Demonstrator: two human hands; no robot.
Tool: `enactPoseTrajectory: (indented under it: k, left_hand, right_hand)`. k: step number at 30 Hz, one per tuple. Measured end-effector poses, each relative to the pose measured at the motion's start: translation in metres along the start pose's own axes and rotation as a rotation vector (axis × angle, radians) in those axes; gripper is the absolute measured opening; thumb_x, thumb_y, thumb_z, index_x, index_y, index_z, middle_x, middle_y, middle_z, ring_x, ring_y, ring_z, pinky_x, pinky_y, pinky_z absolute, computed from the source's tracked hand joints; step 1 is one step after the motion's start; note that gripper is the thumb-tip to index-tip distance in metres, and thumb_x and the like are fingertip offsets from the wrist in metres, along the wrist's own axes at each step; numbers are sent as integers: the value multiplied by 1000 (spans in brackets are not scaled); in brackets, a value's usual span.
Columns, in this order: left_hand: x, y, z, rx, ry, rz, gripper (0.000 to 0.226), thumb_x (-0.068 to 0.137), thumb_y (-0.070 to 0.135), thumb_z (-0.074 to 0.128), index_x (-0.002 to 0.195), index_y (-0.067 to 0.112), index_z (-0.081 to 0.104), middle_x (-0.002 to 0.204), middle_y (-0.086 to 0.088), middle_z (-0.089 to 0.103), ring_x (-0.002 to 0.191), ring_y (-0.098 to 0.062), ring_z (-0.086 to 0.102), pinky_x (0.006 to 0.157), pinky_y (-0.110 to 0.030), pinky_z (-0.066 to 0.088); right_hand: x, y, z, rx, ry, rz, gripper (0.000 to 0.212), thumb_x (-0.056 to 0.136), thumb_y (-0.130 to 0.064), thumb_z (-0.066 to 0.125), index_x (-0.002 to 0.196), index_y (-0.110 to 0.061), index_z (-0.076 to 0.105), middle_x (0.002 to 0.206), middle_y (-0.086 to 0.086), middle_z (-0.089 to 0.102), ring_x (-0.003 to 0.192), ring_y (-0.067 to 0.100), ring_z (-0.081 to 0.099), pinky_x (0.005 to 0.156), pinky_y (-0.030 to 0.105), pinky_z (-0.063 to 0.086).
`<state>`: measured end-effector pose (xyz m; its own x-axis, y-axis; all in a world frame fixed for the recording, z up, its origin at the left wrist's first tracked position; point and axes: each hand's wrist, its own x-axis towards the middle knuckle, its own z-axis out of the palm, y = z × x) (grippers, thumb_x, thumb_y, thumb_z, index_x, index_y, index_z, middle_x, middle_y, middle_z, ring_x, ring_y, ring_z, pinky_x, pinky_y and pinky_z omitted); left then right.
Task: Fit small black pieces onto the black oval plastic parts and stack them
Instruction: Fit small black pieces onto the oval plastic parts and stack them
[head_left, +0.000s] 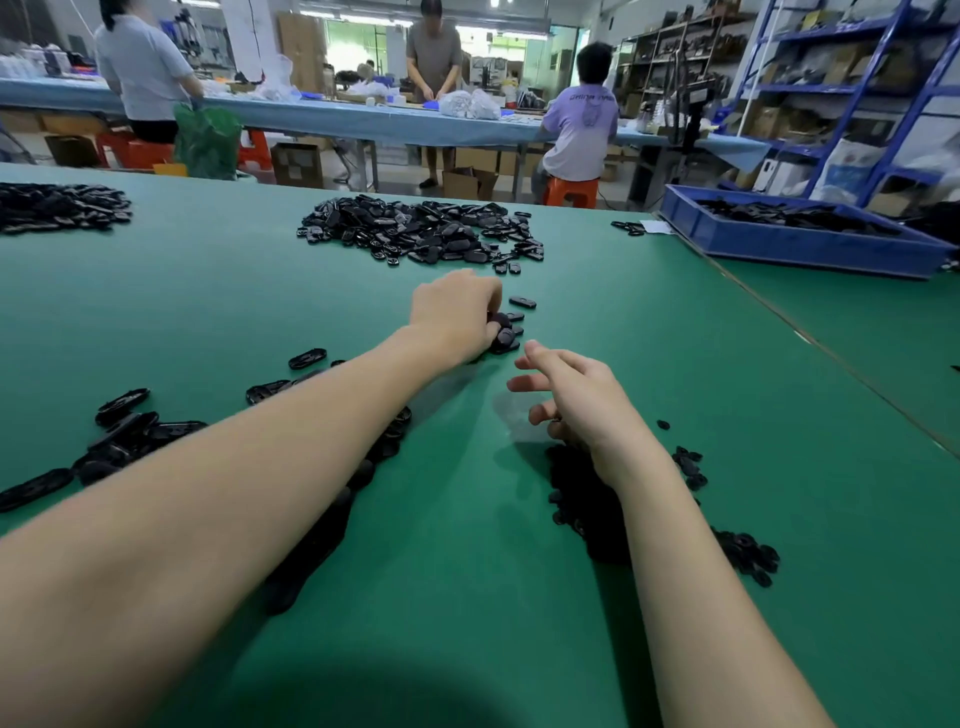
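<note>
Evidently light, stiff, slippery oval parts are pinched edgewise by left hand; right hand loosely spread, nothing held.

Blue bin sits on green table.

Glossy plastic oval parts, matt table

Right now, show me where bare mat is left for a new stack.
Free: the near mat between the forearms, and the stretch between the far pile and the blue bin. Crowded: round the left hand on its small stack, and the small pieces under the right hand.
</note>
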<state>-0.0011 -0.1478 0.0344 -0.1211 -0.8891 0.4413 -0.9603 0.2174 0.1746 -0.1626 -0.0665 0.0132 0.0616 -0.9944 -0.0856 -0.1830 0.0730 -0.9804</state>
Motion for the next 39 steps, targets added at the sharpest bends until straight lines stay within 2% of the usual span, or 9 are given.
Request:
enactPoseTrajectory:
  k: [6, 9, 13, 17, 21, 26, 30, 36, 39]
  left_hand:
    - [15, 2, 11, 82, -63, -48, 26, 93, 36, 63, 112, 19, 65, 118, -5, 61, 110, -29, 60, 80, -33, 39]
    - [2, 1, 4, -53, -8, -93, 27, 91, 43, 64, 109, 22, 65, 109, 1, 61, 101, -23, 59, 76, -30, 41]
    - [-34, -12, -17, -410, 44, -227, 14, 87, 40, 68, 95, 29, 71, 86, 11, 68, 79, -10, 62, 70, -26, 47]
    - [-68, -32, -41, -505, -27, -245, 10, 91, 31, 65, 92, 33, 75, 86, 17, 69, 76, 6, 60, 61, -8, 41]
    - [-79, -46, -59, -431, -196, -214, 15, 96, 27, 60, 101, 33, 74, 93, 18, 67, 85, -4, 64, 70, -20, 47]
    - [-87, -55, -59, -247, -328, -183, 12, 92, 32, 65, 101, 32, 72, 101, 13, 72, 82, -5, 61, 80, -21, 43]
    - [-93, -61, -50, -168, -399, -175, 24, 89, 40, 68, 111, 32, 72, 104, 14, 72, 91, -10, 61, 89, -23, 47]
    - [-95, -60, -46, -208, -423, -151, 38, 76, 37, 82, 112, 34, 69, 96, 18, 68, 79, 4, 59, 79, -24, 47]
    - [-96, -58, -47, -212, -394, -142, 30, 77, 34, 82, 104, 35, 69, 89, 19, 69, 80, 1, 61, 83, -30, 54]
  right_hand:
    - [0, 1, 0, -22, -21, 15, 35, 100, -53, 54, 101, -23, 72, 87, -9, 79, 50, 7, 55, 51, 24, 36]
    - [-1, 1, 0, -42, -35, 13, 35, 100, -54, 54, 101, -23, 72, 87, -9, 79, 50, 7, 56, 53, 25, 37]
    - [0, -1, 2, -63, -49, 3, 36, 100, -55, 53, 101, -24, 72, 86, -9, 79, 52, 8, 56, 55, 27, 36]
    - [-4, -3, 7, -128, -75, -7, 37, 101, -56, 52, 101, -25, 72, 87, -10, 79, 51, 7, 56, 57, 27, 38]
    - [-8, -6, 11, -223, -92, -44, 35, 101, -53, 52, 100, -25, 72, 85, -13, 78, 50, 5, 56, 55, 25, 40]
    - [-9, -7, 11, -304, -112, -66, 34, 101, -52, 53, 98, -25, 73, 88, -13, 78, 53, 7, 58, 60, 25, 43]
    - [-10, -5, 12, -330, -132, -62, 34, 101, -52, 54, 97, -25, 74, 86, -14, 78, 53, 6, 58, 65, 25, 42]
    - [-11, -3, 12, -327, -153, -62, 35, 100, -53, 54, 97, -25, 74, 88, -13, 78, 55, 7, 58, 64, 26, 42]
    - [-10, -5, 10, -316, -147, -74, 35, 100, -53, 55, 97, -25, 75, 90, -12, 78, 56, 8, 59, 63, 26, 42]
